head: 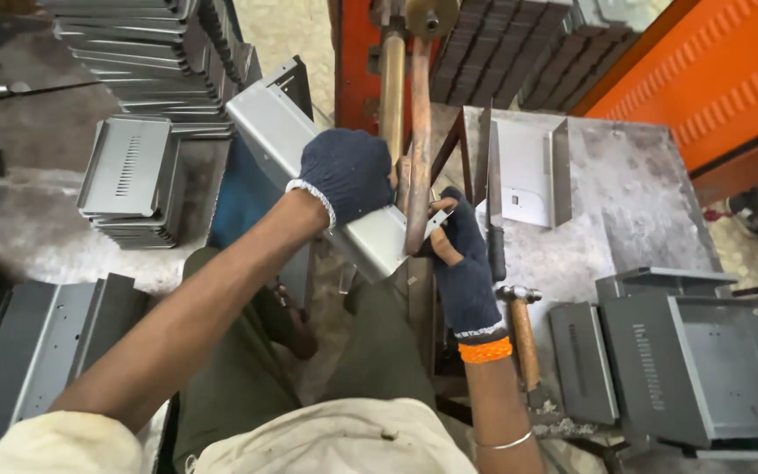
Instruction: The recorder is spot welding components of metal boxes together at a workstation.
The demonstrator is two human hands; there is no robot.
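Note:
My left hand [346,174], in a dark blue knit glove, presses on a long grey sheet-metal channel [284,132] that slants from upper left down to the centre. My right hand [464,254], also gloved, pinches a small bright metal tab [439,219] against the channel's lower end. Both meet at two upright copper-coloured rods [418,132] of an orange machine [357,53]. An orange band and a thin bangle circle my right wrist.
Stacks of grey metal panels [133,175] lie at the left and the top. A hammer [522,333] rests on the worn metal table [633,193] beside a bent white bracket [528,171]. Grey boxes [686,360] sit at the lower right. An orange corrugated panel [730,79] fills the upper right.

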